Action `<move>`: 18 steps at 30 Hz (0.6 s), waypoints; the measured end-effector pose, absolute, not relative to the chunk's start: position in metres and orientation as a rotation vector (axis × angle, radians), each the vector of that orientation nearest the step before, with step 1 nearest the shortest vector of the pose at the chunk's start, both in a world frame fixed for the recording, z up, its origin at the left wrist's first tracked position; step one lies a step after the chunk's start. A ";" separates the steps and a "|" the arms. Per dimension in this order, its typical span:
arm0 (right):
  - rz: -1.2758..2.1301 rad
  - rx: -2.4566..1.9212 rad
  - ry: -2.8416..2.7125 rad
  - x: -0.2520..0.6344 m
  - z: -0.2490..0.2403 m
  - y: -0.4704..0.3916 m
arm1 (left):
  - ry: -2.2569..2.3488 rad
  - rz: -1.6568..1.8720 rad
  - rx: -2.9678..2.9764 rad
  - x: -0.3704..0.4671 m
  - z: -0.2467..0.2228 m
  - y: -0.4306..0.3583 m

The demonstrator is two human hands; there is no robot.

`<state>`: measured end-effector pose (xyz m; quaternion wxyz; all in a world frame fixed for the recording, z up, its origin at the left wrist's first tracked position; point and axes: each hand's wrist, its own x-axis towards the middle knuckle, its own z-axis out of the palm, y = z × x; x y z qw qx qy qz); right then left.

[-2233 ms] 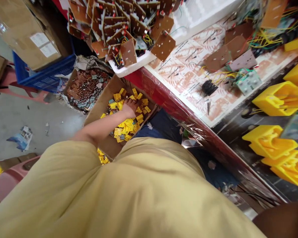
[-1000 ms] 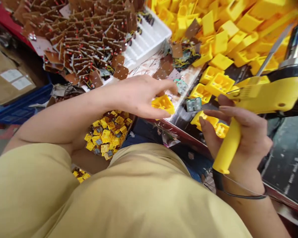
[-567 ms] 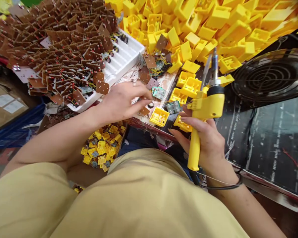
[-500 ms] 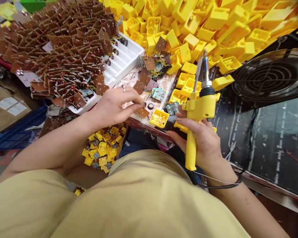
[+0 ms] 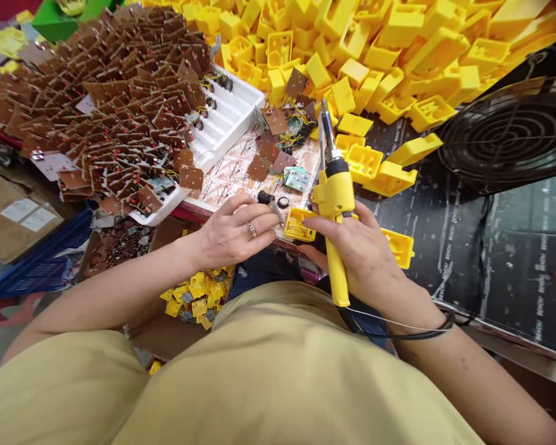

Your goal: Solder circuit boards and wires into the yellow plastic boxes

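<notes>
My right hand [image 5: 359, 247] is wrapped round a yellow soldering gun [image 5: 334, 198] whose metal tip points up and away. Its fingers reach to the edge of an open yellow case [image 5: 299, 225] at the table's front edge. My left hand [image 5: 243, 232], with a ring on it, is just left of that case, fingers bent and together near a small round black part [image 5: 283, 202]. Whatever its fingertips hold is too small to make out. A green circuit board [image 5: 298, 178] with thin wires lies behind the case, beside several brown boards [image 5: 258, 167].
Brown boards [image 5: 134, 80] are heaped at the left on a white foam tray [image 5: 234, 120]. Yellow cases [image 5: 398, 37] are piled at the back. A round black fan [image 5: 505, 136] stands at the right. Below my left forearm is a box of small yellow parts [image 5: 197, 293].
My left hand has come down and toward the yellow case. My right hand and the soldering gun have shifted left, and its fingers now reach the case.
</notes>
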<state>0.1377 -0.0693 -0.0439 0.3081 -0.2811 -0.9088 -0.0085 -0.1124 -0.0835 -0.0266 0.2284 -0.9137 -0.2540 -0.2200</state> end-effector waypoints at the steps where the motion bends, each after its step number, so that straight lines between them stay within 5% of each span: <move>1: -0.024 -0.756 -2.401 0.137 -0.044 -0.070 | -0.724 -0.666 -2.561 -0.111 -0.026 -0.083; 11: -0.116 -0.952 -2.283 0.135 -0.039 -0.084 | -1.721 -1.165 -2.985 -0.080 -0.007 -0.078; 18: 0.170 -0.751 -2.370 0.136 -0.044 -0.071 | -1.988 -1.049 -3.054 -0.087 -0.004 -0.065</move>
